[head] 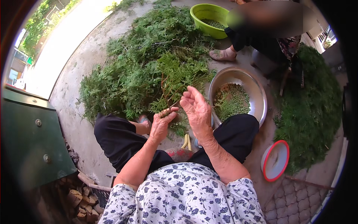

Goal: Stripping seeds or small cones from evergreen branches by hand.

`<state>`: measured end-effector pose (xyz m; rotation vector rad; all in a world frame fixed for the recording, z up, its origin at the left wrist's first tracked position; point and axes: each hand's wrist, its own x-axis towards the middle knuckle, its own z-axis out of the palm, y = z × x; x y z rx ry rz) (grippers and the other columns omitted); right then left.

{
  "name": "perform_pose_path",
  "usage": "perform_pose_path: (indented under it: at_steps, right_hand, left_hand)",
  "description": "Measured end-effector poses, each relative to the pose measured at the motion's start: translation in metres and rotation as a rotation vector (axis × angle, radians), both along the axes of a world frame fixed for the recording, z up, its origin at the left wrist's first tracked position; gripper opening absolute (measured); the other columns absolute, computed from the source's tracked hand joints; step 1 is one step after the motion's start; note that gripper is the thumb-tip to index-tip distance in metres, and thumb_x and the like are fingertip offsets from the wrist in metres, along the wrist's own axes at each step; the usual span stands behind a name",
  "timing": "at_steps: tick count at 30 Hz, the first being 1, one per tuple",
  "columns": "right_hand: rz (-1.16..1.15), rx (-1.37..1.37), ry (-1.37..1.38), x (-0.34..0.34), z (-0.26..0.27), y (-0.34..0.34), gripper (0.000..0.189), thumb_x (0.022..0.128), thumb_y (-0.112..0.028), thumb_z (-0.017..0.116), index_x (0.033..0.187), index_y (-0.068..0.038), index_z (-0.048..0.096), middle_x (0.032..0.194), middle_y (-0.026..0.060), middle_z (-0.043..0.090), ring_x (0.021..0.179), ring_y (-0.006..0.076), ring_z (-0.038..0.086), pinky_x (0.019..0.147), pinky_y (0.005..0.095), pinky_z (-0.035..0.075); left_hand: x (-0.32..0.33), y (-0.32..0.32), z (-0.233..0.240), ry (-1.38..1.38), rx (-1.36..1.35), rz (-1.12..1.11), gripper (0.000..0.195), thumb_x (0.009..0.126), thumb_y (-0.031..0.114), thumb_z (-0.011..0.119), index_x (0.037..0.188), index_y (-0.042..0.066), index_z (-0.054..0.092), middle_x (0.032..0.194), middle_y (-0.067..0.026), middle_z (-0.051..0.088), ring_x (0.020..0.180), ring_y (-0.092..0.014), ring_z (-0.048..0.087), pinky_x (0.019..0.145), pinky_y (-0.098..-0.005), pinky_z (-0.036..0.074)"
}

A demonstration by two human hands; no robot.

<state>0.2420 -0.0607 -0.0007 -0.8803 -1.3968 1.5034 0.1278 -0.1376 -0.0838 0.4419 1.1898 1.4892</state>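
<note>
My left hand (162,121) is shut on the woody stem of a leafy arborvitae-like branch (172,72), whose flat green sprays spread forward over the pile. Just to the right is my right hand (197,114), raised with fingers extended and thumb apart; I see nothing held in it. Beside it, a wide stainless-steel basin (258,92) stands by my right knee. Small round green cones (237,100) cover part of its bottom, with a leafy sprig (225,105) and brownish bits among them. A large heap of cut branches (125,72) lies in front of me.
A lime-green tub (208,30) with green cones stands at the far side, near a seated person (251,42). More greenery (310,112) is heaped at right, by a red-rimmed white basin (275,161). A green metal cabinet (30,140) and split firewood (84,201) are at left.
</note>
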Motion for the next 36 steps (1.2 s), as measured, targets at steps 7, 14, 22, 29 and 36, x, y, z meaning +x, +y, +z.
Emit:
perform_pose_path:
  at_steps: [7, 14, 22, 29, 36]
  right_hand:
    - [-0.129, -0.164, -0.176, 0.050, -0.055, -0.017, 0.011, 0.085, -0.008, 0.057, 0.091, 0.000, 0.062, 0.078, 0.0018, 0.061, 0.069, 0.0076, 0.057, 0.062, 0.0216, 0.046]
    - [-0.175, -0.461, -0.033, 0.062, -0.068, 0.001, 0.024, 0.083, -0.013, 0.061, 0.102, -0.001, 0.053, 0.085, 0.0033, 0.057, 0.069, 0.0091, 0.056, 0.057, 0.0228, 0.047]
    - [-0.157, -0.622, 0.103, 0.065, -0.077, 0.007, 0.022, 0.085, -0.015, 0.059, 0.102, -0.003, 0.052, 0.086, 0.0031, 0.057, 0.071, 0.0105, 0.056, 0.059, 0.0230, 0.047]
    - [-0.108, -0.507, 0.213, 0.058, -0.069, 0.018, 0.026, 0.086, -0.011, 0.058, 0.110, -0.006, 0.050, 0.094, 0.0057, 0.060, 0.078, 0.0148, 0.059, 0.067, 0.0278, 0.049]
    - [-0.048, -0.531, 0.477, 0.050, -0.062, 0.024, 0.021, 0.086, -0.013, 0.059, 0.104, -0.006, 0.052, 0.086, 0.0064, 0.058, 0.083, 0.0180, 0.057, 0.075, 0.0360, 0.049]
  left_hand:
    - [-0.004, 0.003, 0.007, -0.309, 0.043, 0.112, 0.020, 0.086, 0.011, 0.057, 0.104, 0.002, 0.057, 0.082, -0.0062, 0.061, 0.081, -0.017, 0.059, 0.078, -0.0270, 0.046]
    - [-0.004, -0.002, 0.000, -0.418, 0.037, 0.099, 0.023, 0.086, 0.016, 0.058, 0.105, 0.004, 0.056, 0.081, -0.0068, 0.060, 0.078, -0.021, 0.061, 0.076, -0.0292, 0.047]
    - [-0.004, -0.012, -0.011, -0.598, 0.067, 0.151, 0.023, 0.088, 0.018, 0.055, 0.107, 0.004, 0.052, 0.079, -0.0079, 0.057, 0.083, -0.024, 0.058, 0.081, -0.0342, 0.047]
    - [-0.008, -0.019, -0.024, -0.633, 0.037, 0.183, 0.022, 0.087, 0.018, 0.057, 0.104, 0.004, 0.052, 0.077, -0.0073, 0.056, 0.079, -0.024, 0.057, 0.078, -0.0348, 0.047]
    - [-0.013, -0.019, -0.022, -0.601, 0.039, 0.102, 0.029, 0.085, 0.022, 0.060, 0.106, 0.005, 0.052, 0.079, -0.0080, 0.057, 0.079, -0.025, 0.058, 0.076, -0.0384, 0.048]
